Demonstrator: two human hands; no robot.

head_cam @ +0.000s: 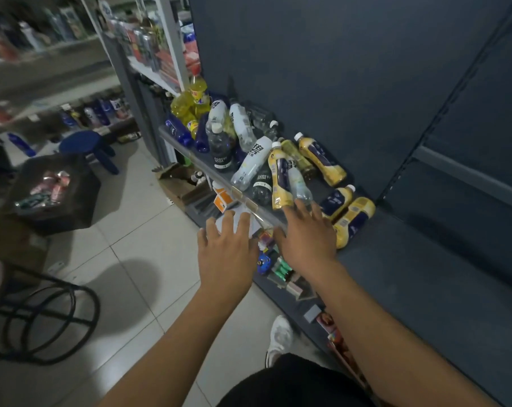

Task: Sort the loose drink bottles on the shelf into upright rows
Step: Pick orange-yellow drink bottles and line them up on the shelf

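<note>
Both spread wide, holding nothing — left hand (227,245), right hand (306,239); dark bottle (221,155) labelled "FOREST SODA".

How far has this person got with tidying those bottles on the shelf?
Barely started. Done: no rows yet; the bottles lie heaped on the shelf, though a tall yellow bottle at the far end seems to stand. In hand: nothing; left hand and right hand are open, the right close to a lying yellow-and-navy bottle. Left: nearly everything.

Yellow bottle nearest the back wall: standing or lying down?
Lying down. The yellow bottle rests lengthwise on the shelf, label side up.
</note>
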